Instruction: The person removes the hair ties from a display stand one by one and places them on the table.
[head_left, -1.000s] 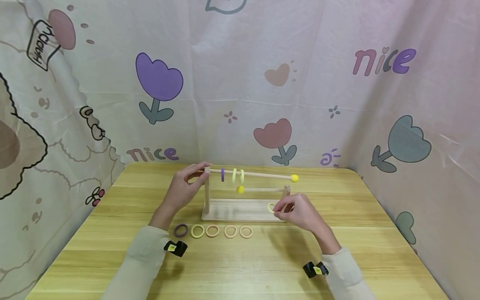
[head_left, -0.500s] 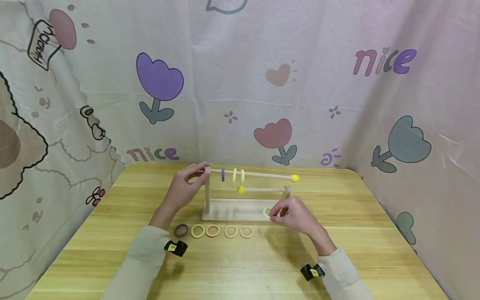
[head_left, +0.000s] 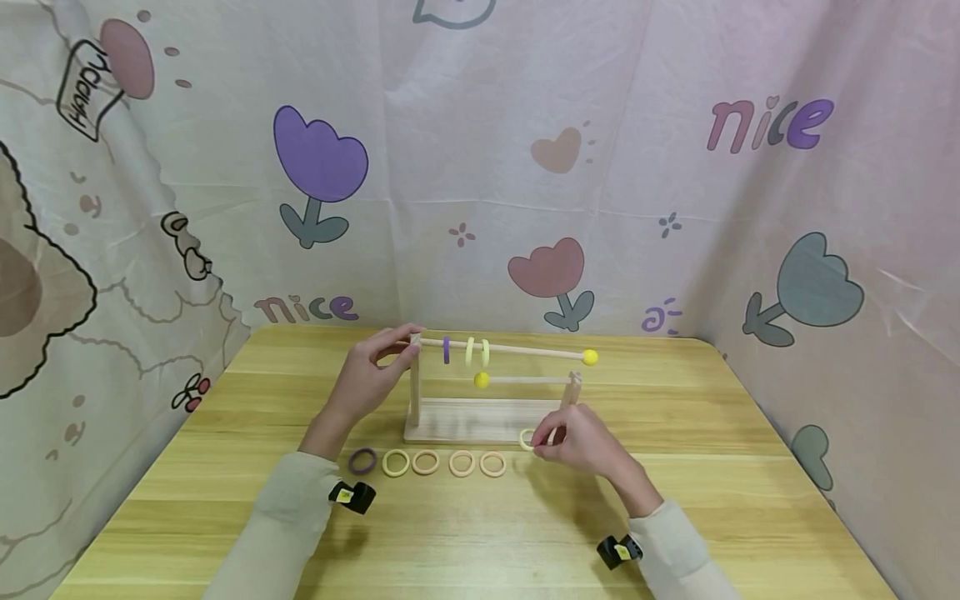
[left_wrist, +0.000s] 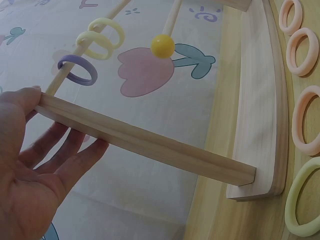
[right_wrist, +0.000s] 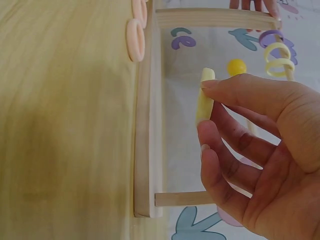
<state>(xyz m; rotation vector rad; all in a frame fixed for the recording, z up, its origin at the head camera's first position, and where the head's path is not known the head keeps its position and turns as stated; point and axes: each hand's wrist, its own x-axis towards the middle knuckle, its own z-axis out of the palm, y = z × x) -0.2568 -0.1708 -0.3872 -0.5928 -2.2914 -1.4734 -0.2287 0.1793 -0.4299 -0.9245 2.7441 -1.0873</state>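
My left hand (head_left: 365,375) holds the top of the left post (left_wrist: 150,142) of a wooden stand, thumb on one side and fingers on the other. From that post runs an upper rod (head_left: 532,351) carrying a purple ring (head_left: 446,350) and two pale yellow rings (left_wrist: 120,35), with a yellow ball (head_left: 590,357) at its far end. In front of the base's right part, my right hand (head_left: 581,442) pinches another pale yellow ring (right_wrist: 205,102) between thumb and fingers, off the table. A shorter lower rod (head_left: 528,380) leaves the right post and ends in a yellow ball (left_wrist: 163,46).
Along the front of the stand's base (head_left: 480,423), a row of loose rings lies on the wooden table (head_left: 465,533): a purple ring (head_left: 352,463), a yellow ring (head_left: 395,475) and three peach rings (right_wrist: 134,42). A patterned cloth (head_left: 450,125) hangs behind.
My right hand, with the pale yellow ring, has moved left, down and nearer to me, from over the base to its front edge. My left hand stays on the post.
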